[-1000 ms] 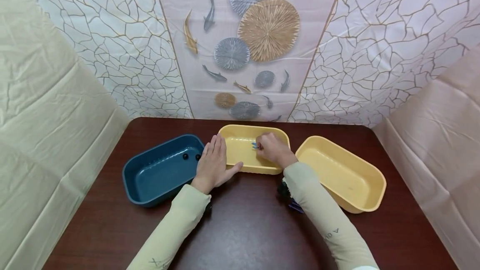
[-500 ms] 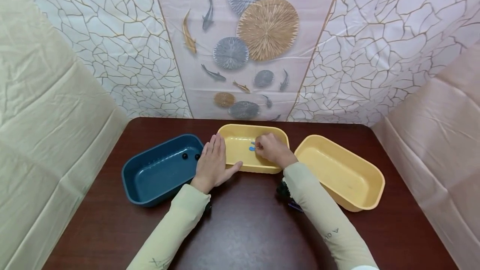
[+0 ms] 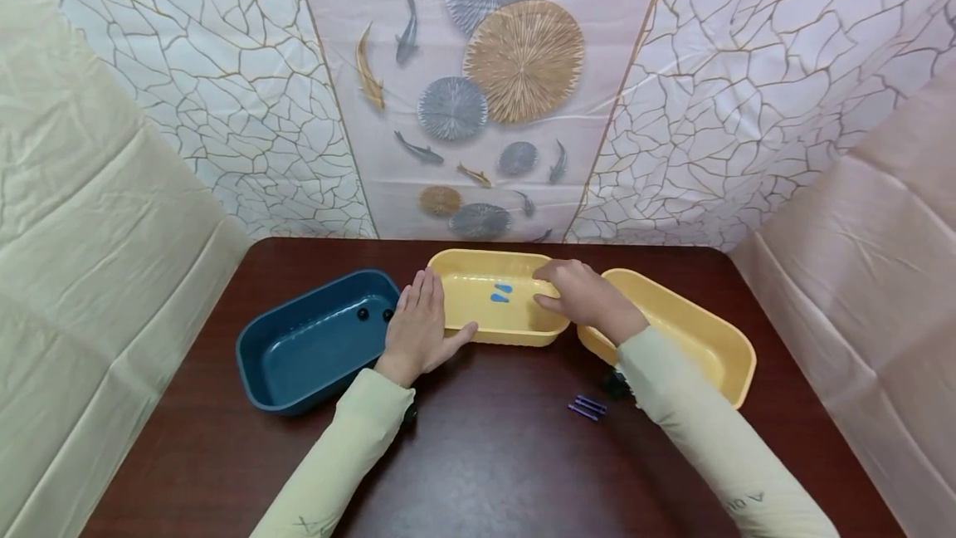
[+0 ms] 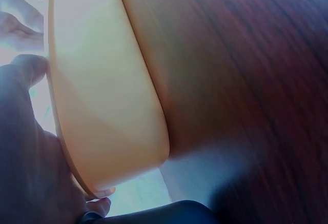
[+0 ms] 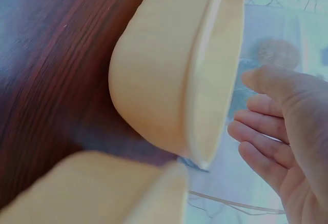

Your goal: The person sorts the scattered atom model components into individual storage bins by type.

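Note:
My left hand (image 3: 417, 330) lies flat with straight fingers along the left rim of the middle yellow tub (image 3: 515, 338); its thumb reaches over the front rim. On the floor of that tub sit two small blue drop-shaped pieces (image 3: 499, 298), side by side. Above the tub's right end is my right hand (image 3: 582, 293), fingers relaxed and apart. In the right wrist view nothing shows between the thumb and fingers of the right hand (image 5: 287, 126), which hovers beside the yellow rim.
A dark blue tub (image 3: 314, 355) with two black balls (image 3: 363, 315) stands at left. Another yellow tub (image 3: 735, 355) is at right, partly behind the right forearm. Three thin purple sticks (image 3: 587, 407) lie on the brown table (image 3: 485, 455), near a dark object (image 3: 617, 384) by the right sleeve.
My right hand has let go of the blue pieces and moved right, away from them. The purple sticks, partly covered by the right sleeve before, now show fully. My left hand stays at the rim.

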Motion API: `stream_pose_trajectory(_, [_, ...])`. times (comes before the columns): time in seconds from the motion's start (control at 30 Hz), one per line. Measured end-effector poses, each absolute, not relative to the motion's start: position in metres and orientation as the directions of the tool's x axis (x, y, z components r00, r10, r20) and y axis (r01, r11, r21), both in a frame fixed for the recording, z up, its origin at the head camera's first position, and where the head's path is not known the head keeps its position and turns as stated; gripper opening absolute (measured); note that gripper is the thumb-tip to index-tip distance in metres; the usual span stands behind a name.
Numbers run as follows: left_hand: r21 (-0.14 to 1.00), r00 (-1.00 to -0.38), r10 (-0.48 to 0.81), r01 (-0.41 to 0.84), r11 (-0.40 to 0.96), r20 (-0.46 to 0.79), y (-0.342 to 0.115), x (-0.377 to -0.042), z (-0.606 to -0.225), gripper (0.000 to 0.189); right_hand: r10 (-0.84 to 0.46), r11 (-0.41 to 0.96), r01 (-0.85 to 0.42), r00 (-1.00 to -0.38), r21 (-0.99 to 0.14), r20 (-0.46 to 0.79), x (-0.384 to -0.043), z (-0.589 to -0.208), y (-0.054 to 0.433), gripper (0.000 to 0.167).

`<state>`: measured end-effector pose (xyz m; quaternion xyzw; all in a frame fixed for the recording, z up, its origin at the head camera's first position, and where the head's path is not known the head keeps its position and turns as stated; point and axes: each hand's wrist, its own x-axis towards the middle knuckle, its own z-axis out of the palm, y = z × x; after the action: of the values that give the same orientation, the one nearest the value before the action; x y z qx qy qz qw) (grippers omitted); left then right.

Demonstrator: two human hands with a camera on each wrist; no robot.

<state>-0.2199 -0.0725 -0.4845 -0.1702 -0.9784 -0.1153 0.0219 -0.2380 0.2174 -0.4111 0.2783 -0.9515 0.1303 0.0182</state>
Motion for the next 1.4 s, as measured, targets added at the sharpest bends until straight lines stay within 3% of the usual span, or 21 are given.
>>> stream_pose_trajectory(0.37, [0.235,-0.939,0.334,0.345,0.909,0.085,-0.073,-0.219,-0.486,0.107,-0.536,0.824,-0.557,-0.826,-0.104,0.175,-0.186,-0.387,0.251,0.059])
stream_pose_trajectory(0.6, [0.248,-0.938,0.335,0.348,0.904,0.092,-0.072,-0.217,-0.487,0.108,-0.444,0.877,-0.464,-0.881,-0.122,0.163,-0.151,-0.385,0.290,0.075])
stream_pose_trajectory(0.97, [0.234,-0.936,0.338,0.353,0.906,0.102,-0.072,-0.216,-0.486,0.107,-0.309,0.926,-0.349,-0.920,-0.145,0.241,-0.105,-0.426,0.355,0.098])
stream_pose_trajectory(1.4, [0.227,-0.938,0.335,0.347,0.910,0.090,-0.073,-0.218,-0.484,0.106,-0.155,0.973,-0.186,-0.965,-0.140,0.211,-0.079,-0.463,0.403,0.101])
